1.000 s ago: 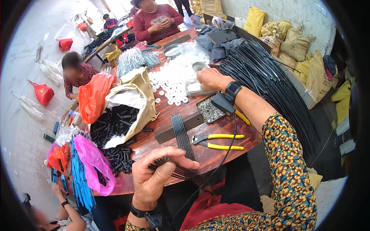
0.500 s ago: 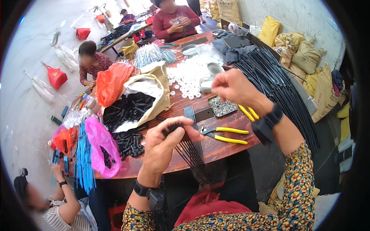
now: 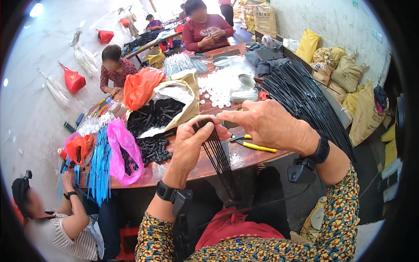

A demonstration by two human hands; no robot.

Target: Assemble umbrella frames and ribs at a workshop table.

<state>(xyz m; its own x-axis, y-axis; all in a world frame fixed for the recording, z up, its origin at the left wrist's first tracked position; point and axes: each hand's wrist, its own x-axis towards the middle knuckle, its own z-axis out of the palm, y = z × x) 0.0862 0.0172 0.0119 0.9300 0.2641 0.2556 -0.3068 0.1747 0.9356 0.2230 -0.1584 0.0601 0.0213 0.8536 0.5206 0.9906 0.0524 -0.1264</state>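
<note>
Rods [image 3: 219, 158], thin, black, one fanned row: upper ends pinched between thumb and fingers of the left hand [image 3: 192, 139], lengths slanting down past the near edge of the worktop [image 3: 198, 174]. Right hand [image 3: 277, 126]: forefinger stretched toward the rods' upper ends; whether it pinches anything, I cannot tell. Pliers [image 3: 261, 147], yellow-handled: below the right hand. White rings [image 3: 221, 105]: loose, beyond both hands. Sack [image 3: 190, 98], open, black parts inside: to the left.

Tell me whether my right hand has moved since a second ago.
Yes, toward you: your right hand, beside the round metal cup a second ago, is now away from it, close to your left hand.
</note>
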